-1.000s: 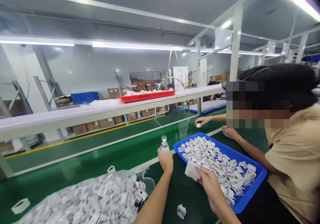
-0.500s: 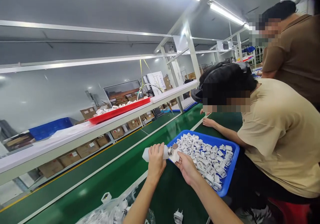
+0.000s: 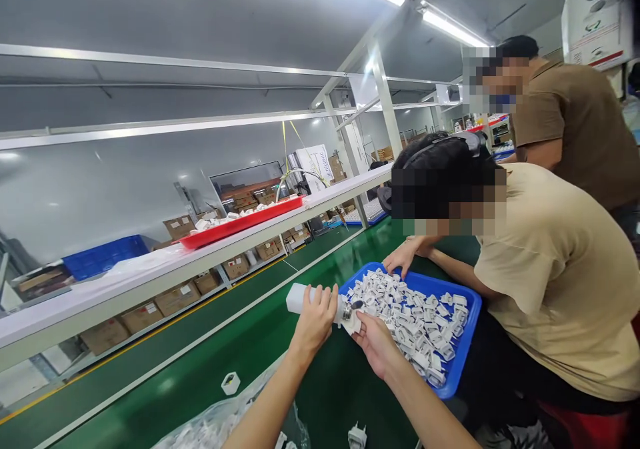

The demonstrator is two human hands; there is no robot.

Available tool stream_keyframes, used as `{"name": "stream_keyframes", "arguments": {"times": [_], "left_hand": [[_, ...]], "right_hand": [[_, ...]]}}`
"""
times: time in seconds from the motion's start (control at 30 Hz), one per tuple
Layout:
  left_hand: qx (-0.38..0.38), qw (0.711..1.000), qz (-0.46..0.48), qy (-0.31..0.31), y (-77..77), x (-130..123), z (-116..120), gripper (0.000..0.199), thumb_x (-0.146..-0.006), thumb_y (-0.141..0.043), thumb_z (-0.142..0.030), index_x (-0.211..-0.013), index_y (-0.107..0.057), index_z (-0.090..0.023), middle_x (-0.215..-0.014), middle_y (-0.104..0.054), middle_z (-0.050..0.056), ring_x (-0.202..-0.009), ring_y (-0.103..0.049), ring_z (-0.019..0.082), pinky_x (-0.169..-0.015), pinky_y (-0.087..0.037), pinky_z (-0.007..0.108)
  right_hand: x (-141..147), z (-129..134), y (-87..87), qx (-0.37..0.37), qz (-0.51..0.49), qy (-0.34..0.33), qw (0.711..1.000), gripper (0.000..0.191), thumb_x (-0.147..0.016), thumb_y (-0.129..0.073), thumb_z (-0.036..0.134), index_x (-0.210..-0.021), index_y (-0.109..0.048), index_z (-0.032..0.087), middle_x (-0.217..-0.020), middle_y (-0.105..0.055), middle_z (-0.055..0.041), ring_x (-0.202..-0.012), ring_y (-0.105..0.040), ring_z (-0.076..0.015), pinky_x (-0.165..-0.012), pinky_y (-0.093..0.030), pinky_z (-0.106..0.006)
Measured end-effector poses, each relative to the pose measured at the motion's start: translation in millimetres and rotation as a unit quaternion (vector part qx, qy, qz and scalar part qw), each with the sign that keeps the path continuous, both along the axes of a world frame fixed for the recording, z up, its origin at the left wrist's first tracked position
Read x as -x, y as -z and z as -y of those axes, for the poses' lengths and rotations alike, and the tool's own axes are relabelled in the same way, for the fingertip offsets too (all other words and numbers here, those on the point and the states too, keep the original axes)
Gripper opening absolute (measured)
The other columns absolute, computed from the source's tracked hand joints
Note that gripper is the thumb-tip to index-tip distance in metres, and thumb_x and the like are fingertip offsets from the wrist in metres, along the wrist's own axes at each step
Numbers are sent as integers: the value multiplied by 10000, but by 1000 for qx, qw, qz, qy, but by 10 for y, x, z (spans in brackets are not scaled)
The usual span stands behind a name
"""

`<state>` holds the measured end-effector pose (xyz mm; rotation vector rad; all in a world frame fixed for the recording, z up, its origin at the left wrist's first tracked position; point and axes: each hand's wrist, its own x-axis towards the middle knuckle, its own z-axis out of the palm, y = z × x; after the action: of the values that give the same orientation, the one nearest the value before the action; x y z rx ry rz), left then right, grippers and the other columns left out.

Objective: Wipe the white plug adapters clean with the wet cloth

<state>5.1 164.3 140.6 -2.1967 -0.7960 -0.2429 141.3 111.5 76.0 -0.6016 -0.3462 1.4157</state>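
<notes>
My left hand [image 3: 315,321] is wrapped round a white bottle [image 3: 297,298], which lies nearly on its side in the air with its metal top pointing right. In my right hand [image 3: 375,343], a small piece of white cloth or tissue [image 3: 353,326] is pinched right beside the bottle's top. Whether the cloth touches the metal top I cannot tell. Just beyond my right hand stands a blue tray [image 3: 463,362] full of white plug-like parts [image 3: 400,309]. One loose white plug [image 3: 357,437] with pins lies nearer to me on the green surface.
A clear plastic bag [image 3: 215,422] of white parts lies at the front left, near a single white part [image 3: 231,383]. A co-worker's hand [image 3: 400,257] reaches to the tray's far edge. A red tray [image 3: 240,223] rests on the shelf. Another person [image 3: 575,129] stands behind.
The co-worker's hand has moved to the tray's far rim. The person in brown has leaned lower and to the left. My hands have shifted slightly, still holding the bottle and the cloth.
</notes>
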Motion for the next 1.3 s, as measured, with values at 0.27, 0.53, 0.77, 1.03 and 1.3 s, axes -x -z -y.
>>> {"name": "stream_keyframes", "arguments": {"times": [0.27,0.53,0.77,1.03,1.3], "left_hand": [[-8,1000,-19,-1,-35,-47,89,700,-823,-503,-42,-1517,-413,-42,-1294,-628,224,-1244,-545,399,-1101,-375,660],[18,1000,0,15,-49,-89,66,647,-844,-510,-64,-1488,-472,-112,-1276,-645,183,-1266,-540,369,-1136,-343,641],[70,989,129,-7,172,-62,106,661,-739,-533,37,-1378,-529,-131,-1263,-619,168,-1252,-530,352,-1147,-314,620],[214,897,385,-41,692,-27,5,418,-777,-581,-81,-1173,-576,-215,-1095,-650,79,-1036,-625,255,-893,-513,362],[259,748,603,-101,990,236,-184,487,-827,-717,-238,-1269,-532,-154,-1222,-654,112,-1154,-635,263,-985,-504,414]], "right_hand": [[7,17,-41,22,-3,-8,1000,255,-984,-652,326,-1173,-648,155,-1153,-681,-70,-945,-690,-195,-802,-600,-380],[5,-6,-17,38,-3,-13,999,254,-987,-648,342,-1155,-654,151,-1127,-691,-66,-925,-695,-190,-796,-601,-376],[-33,-2,20,41,11,2,999,279,-984,-651,339,-1197,-641,159,-1168,-677,-74,-953,-689,-200,-808,-600,-387],[-81,8,87,22,47,5,999,234,-986,-650,336,-1124,-661,148,-1103,-694,-61,-912,-693,-184,-786,-597,-366],[-128,227,409,65,55,-30,996,199,-989,-644,308,-1098,-661,142,-1072,-697,-53,-876,-692,-171,-762,-596,-345]]}}
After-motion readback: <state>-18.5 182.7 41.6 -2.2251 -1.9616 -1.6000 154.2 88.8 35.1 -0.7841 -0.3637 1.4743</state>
